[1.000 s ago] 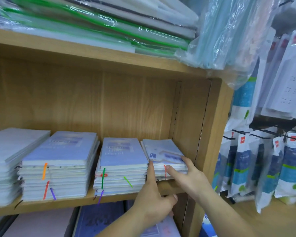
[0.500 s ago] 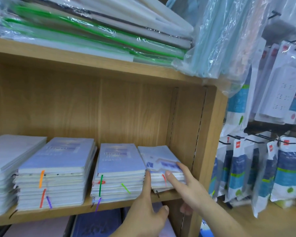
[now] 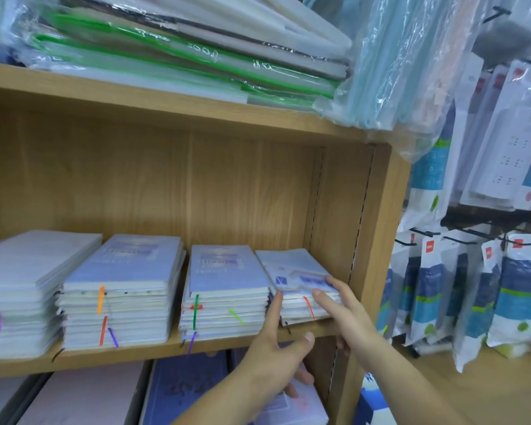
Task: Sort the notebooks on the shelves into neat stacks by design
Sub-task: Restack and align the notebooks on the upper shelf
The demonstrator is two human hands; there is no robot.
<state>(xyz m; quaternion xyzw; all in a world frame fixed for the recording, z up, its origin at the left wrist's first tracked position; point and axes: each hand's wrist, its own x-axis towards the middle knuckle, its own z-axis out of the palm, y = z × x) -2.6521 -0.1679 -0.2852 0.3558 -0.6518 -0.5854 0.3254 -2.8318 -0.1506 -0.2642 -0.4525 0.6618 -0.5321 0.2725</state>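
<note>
Both hands bracketed the small stack of notebooks (image 3: 292, 263) at the wooden shelf's (image 3: 135, 352) right end.
The left hand (image 3: 276, 354) pressed a straight forefinger to the stack's left side. The right hand (image 3: 345, 311) laid spread fingers flat on its front and top, and neither hand gripped. Left of the hands stood three taller notebook stacks (image 3: 227, 271); above them lay plastic-wrapped folders (image 3: 181, 56).

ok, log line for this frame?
phase: squaring stack | left hand: index finger against left side of rightmost stack | right hand: straight fingers on its front-right corner
</note>
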